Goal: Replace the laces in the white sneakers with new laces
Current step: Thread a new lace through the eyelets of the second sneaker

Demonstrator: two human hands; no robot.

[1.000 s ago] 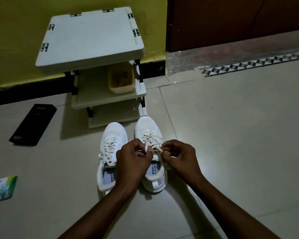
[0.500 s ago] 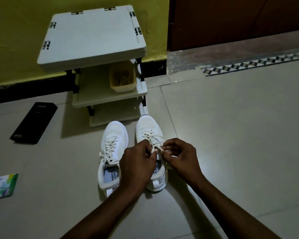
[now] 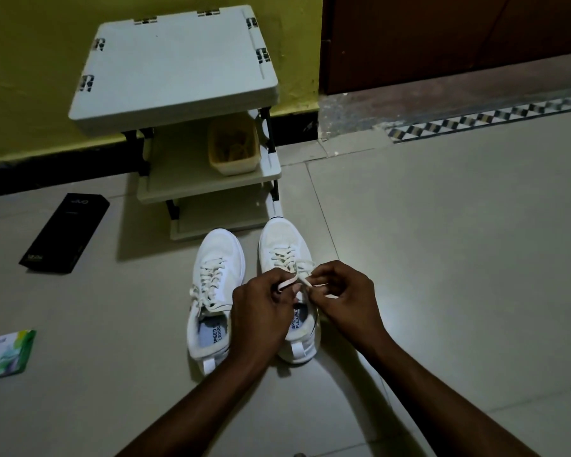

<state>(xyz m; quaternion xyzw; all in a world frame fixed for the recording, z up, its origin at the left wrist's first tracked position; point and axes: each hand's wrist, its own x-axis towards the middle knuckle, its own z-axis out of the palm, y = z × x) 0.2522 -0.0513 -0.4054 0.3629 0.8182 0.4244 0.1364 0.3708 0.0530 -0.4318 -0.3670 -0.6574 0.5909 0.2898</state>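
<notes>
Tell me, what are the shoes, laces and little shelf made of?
The white sneakers look like matte fabric, maybe mesh: dull toe panels, no shine. The laces look like flat woven cloth. The shelf looks like smooth moulded plastic, with clip joints at its edges.

2 white sneakers stand side by side on the tiled floor [image 3: 442, 242], toes toward a 3-tier plastic rack [image 3: 178, 67]. The left hand [image 3: 261, 311] and right hand [image 3: 346, 295] each pinch the lace [image 3: 290, 258] over the right sneaker [image 3: 279, 239]. The left sneaker [image 3: 218, 255] stays laced. A black box [image 3: 65, 235] lies left.
</notes>
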